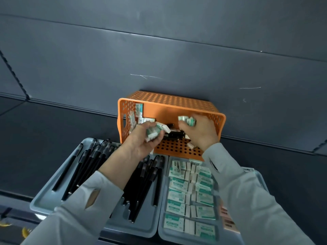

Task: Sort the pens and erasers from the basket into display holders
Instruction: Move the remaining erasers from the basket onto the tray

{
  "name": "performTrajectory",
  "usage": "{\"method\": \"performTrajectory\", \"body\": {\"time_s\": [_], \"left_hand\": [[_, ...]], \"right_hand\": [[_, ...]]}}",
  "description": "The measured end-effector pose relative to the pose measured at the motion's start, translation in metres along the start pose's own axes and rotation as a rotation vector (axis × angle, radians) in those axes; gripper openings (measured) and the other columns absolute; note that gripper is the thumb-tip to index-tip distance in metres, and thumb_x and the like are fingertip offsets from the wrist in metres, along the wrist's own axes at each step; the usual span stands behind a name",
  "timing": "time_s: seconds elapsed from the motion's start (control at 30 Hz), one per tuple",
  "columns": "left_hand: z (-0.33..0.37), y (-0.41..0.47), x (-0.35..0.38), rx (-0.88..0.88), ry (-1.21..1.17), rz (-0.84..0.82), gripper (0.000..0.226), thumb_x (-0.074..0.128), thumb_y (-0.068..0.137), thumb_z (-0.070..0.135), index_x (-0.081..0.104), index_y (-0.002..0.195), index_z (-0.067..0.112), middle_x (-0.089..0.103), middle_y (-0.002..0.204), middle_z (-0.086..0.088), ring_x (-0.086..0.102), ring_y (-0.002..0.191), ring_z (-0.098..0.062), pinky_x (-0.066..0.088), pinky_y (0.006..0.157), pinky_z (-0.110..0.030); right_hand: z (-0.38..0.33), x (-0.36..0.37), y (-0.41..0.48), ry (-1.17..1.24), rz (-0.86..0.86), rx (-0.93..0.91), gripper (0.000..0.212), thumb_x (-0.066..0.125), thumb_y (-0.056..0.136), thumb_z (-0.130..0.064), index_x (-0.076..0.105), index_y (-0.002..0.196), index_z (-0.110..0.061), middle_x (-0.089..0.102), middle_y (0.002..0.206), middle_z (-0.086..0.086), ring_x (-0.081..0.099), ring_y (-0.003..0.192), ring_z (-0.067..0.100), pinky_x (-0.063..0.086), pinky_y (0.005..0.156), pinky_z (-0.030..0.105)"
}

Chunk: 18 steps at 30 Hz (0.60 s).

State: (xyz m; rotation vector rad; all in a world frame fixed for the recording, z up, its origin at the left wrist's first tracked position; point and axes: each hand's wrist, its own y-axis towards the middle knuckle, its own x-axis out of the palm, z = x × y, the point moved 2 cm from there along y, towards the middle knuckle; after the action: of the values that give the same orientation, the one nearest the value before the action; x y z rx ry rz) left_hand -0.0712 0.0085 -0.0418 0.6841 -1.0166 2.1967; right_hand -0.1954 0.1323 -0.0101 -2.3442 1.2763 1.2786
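An orange perforated basket [177,106] stands against the dark wall, with loose erasers [139,114] in its left end and a few black pens [174,134] on its floor. My left hand [141,142] hovers over the basket's front edge and grips several white-and-green erasers [155,131]. Inside the basket, my right hand [200,131] holds a bunch of erasers [188,120]. In front, a grey tray [46,193] on the left holds several black pens [88,165]. The grey tray [162,234] on the right holds rows of erasers [191,193].
A dark shelf surface [35,138] runs under the trays and basket, backed by a dark panelled wall [159,50]. A pinkish pack [227,218] sticks out beside the eraser tray under my right sleeve. Yellow shapes [24,232] show at the bottom left.
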Motion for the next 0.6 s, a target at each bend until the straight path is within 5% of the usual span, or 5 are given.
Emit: {"method": "performTrajectory", "body": {"time_s": [0.1,0.23,0.3,0.43,0.6], "left_hand": [[-0.017,-0.012,0.006,-0.129,-0.053,-0.042,0.019,0.05,0.098,0.017,0.056,0.103,-0.001,0.064,0.108,-0.027,0.064,0.098,-0.036,0.055,0.086,-0.049],[-0.027,-0.007,0.004,-0.155,0.008,-0.095,0.045,0.038,0.102,0.041,0.063,0.112,0.004,0.069,0.108,-0.023,0.069,0.096,-0.033,0.055,0.084,-0.051],[-0.028,-0.004,0.002,-0.156,-0.02,-0.101,0.051,0.039,0.1,0.048,0.063,0.114,0.005,0.071,0.106,-0.021,0.07,0.092,-0.033,0.057,0.08,-0.05],[-0.028,-0.004,0.002,-0.139,-0.015,-0.116,0.047,0.049,0.097,0.044,0.061,0.113,0.002,0.071,0.102,-0.022,0.069,0.094,-0.032,0.056,0.085,-0.047],[-0.024,-0.01,0.009,-0.105,-0.064,-0.108,0.034,0.061,0.092,0.031,0.059,0.115,0.006,0.067,0.108,-0.018,0.066,0.089,-0.027,0.058,0.08,-0.036]], "right_hand": [[-0.015,0.005,-0.005,0.197,-0.127,-0.089,0.022,0.067,0.088,-0.039,0.066,0.089,-0.018,0.066,0.076,-0.01,0.059,0.06,-0.004,0.044,0.053,0.014],[-0.009,0.015,-0.008,0.175,-0.307,-0.134,0.053,0.072,0.083,-0.043,0.057,0.132,-0.028,0.061,0.127,-0.007,0.056,0.115,0.008,0.044,0.099,0.027],[-0.005,0.016,-0.009,0.188,-0.311,-0.13,0.054,0.071,0.085,-0.038,0.052,0.136,-0.037,0.059,0.129,-0.004,0.056,0.117,0.013,0.043,0.105,0.037],[-0.006,0.011,-0.012,0.327,-0.339,-0.12,0.04,0.059,0.095,-0.019,0.055,0.133,-0.034,0.068,0.096,-0.004,0.067,0.082,0.008,0.055,0.09,0.035],[-0.007,-0.002,-0.018,0.705,-0.35,0.055,0.031,0.047,0.1,-0.007,0.058,0.128,-0.015,0.067,0.109,0.01,0.067,0.087,0.014,0.05,0.055,0.011]]}}
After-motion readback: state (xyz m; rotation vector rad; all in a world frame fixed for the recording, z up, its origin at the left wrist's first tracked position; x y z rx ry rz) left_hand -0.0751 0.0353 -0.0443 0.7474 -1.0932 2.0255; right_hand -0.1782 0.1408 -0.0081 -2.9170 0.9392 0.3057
